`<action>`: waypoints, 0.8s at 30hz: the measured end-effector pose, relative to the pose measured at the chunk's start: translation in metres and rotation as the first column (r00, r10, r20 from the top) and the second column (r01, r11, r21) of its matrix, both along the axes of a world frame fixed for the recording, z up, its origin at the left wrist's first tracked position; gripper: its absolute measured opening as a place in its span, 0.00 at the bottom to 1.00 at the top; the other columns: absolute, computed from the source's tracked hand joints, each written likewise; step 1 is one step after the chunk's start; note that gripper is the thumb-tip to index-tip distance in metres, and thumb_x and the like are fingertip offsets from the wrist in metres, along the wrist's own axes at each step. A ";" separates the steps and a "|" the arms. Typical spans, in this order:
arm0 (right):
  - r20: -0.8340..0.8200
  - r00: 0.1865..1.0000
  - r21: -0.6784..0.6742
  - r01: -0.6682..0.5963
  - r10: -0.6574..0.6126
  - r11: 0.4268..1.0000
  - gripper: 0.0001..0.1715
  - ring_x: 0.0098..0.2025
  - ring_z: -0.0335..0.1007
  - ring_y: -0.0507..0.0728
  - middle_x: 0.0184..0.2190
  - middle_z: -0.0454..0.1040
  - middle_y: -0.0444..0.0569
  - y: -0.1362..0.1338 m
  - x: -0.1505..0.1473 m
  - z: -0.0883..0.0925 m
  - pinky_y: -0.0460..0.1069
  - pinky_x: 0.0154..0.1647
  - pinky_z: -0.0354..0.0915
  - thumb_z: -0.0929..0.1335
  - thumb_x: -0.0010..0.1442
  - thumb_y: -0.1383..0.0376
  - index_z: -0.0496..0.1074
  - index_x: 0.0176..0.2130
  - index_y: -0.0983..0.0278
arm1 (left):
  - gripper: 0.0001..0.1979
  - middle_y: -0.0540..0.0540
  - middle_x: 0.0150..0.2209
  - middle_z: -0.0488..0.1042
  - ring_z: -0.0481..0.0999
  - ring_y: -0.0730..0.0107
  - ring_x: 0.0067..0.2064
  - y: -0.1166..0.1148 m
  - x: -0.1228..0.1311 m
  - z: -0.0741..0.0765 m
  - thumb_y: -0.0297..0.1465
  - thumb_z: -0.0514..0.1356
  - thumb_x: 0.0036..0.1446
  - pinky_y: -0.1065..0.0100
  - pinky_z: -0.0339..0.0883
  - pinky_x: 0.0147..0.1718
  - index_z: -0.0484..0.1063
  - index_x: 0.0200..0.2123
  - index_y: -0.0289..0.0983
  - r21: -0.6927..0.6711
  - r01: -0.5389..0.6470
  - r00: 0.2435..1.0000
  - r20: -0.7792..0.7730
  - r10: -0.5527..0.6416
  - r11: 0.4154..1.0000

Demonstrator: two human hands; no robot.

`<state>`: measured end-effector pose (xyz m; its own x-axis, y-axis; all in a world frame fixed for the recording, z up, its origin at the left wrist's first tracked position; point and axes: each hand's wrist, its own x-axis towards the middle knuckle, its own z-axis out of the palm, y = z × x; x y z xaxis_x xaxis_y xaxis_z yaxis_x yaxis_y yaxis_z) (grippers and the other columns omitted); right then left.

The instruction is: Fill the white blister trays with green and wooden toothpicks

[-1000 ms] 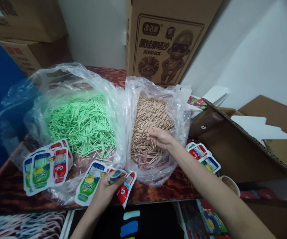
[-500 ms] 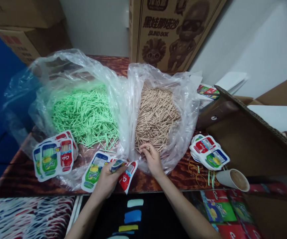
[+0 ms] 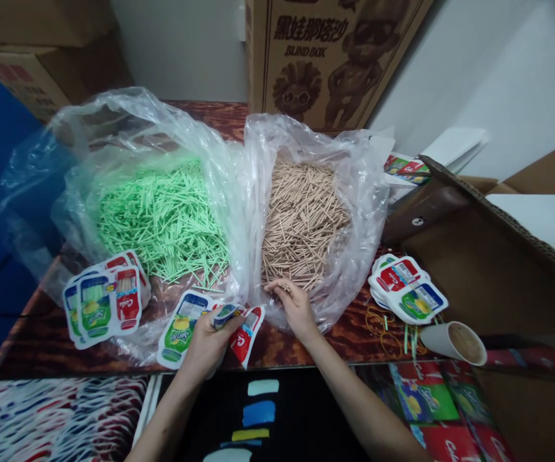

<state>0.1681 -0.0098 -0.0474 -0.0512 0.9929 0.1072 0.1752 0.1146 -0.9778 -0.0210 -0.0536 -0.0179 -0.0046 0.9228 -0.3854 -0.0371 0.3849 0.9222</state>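
Note:
My left hand (image 3: 204,350) is closed on a bent, printed Cola and Sprite packet (image 3: 244,339), its red Cola part poking out to the right of the fingers. Under and beside that hand lies a flat Sprite-printed packet (image 3: 181,330). My right hand (image 3: 297,311) is at the near edge of a heap of tan sticks (image 3: 303,218), thumb and fingers pinched together. A few tan stick ends show between those fingers; the fingertips partly hide them. The heap sits in an opened clear plastic bag (image 3: 361,199).
Green sticks (image 3: 166,218) fill another clear bag (image 3: 128,109) at left. Stacked packets lie at left (image 3: 97,305) and right (image 3: 407,289). Rubber bands (image 3: 387,337) and a paper cup (image 3: 438,340) are near the right edge. An open carton (image 3: 450,250) borders the right side.
The view has shifted slightly. My right hand's fingers have moved a little at the edge of the tan sticks; my left hand keeps the packet in nearly the same place.

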 end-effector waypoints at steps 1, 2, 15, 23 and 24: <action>-0.003 1.000 -0.001 -0.009 0.009 1.000 0.09 0.40 0.72 0.56 0.34 0.76 0.48 0.000 0.000 0.001 0.51 0.45 0.64 0.63 0.62 0.66 0.73 0.35 0.63 | 0.12 0.50 0.23 0.73 0.69 0.71 0.26 0.000 0.000 0.002 0.37 0.67 0.45 0.70 0.64 0.28 0.74 0.24 0.34 -0.004 -0.008 1.000 0.004 0.008 1.000; -0.005 1.000 -0.003 -0.019 0.019 1.000 0.10 0.40 0.72 0.56 0.34 0.76 0.48 0.000 0.000 0.003 0.51 0.45 0.64 0.63 0.62 0.66 0.73 0.35 0.63 | 0.12 0.50 0.22 0.73 0.69 0.71 0.26 0.001 0.001 0.004 0.37 0.67 0.45 0.70 0.64 0.28 0.73 0.24 0.34 -0.006 -0.015 1.000 0.008 0.015 1.000; 0.004 0.995 -0.007 -0.102 0.102 0.995 0.10 0.40 0.72 0.56 0.34 0.76 0.47 -0.001 0.002 0.012 0.49 0.43 0.64 0.63 0.62 0.67 0.74 0.35 0.62 | 0.11 0.51 0.24 0.73 0.69 0.72 0.27 -0.001 -0.005 -0.003 0.36 0.67 0.46 0.70 0.64 0.30 0.73 0.25 0.34 0.016 -0.010 1.000 0.005 0.010 1.000; 0.024 0.990 -0.022 -0.137 0.138 0.990 0.10 0.39 0.72 0.56 0.34 0.76 0.47 -0.001 0.002 0.012 0.49 0.42 0.63 0.63 0.62 0.66 0.74 0.35 0.62 | 0.09 0.50 0.27 0.75 0.71 0.71 0.30 0.000 -0.004 -0.010 0.36 0.66 0.50 0.70 0.65 0.33 0.75 0.28 0.35 0.091 0.064 0.998 0.014 -0.065 0.994; 0.025 0.990 -0.023 -0.139 0.139 0.990 0.10 0.39 0.72 0.56 0.34 0.76 0.47 -0.001 0.002 0.012 0.49 0.42 0.63 0.63 0.62 0.66 0.74 0.35 0.62 | 0.09 0.50 0.28 0.75 0.71 0.71 0.30 0.000 -0.004 -0.011 0.36 0.65 0.50 0.70 0.65 0.33 0.75 0.28 0.35 0.093 0.065 0.998 0.015 -0.067 0.994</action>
<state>0.1702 -0.0106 -0.0351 -0.1914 0.9780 0.0826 0.1846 0.1185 -0.9756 -0.0251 -0.0540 -0.0285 0.0633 0.9526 -0.2977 -0.0314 0.3001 0.9534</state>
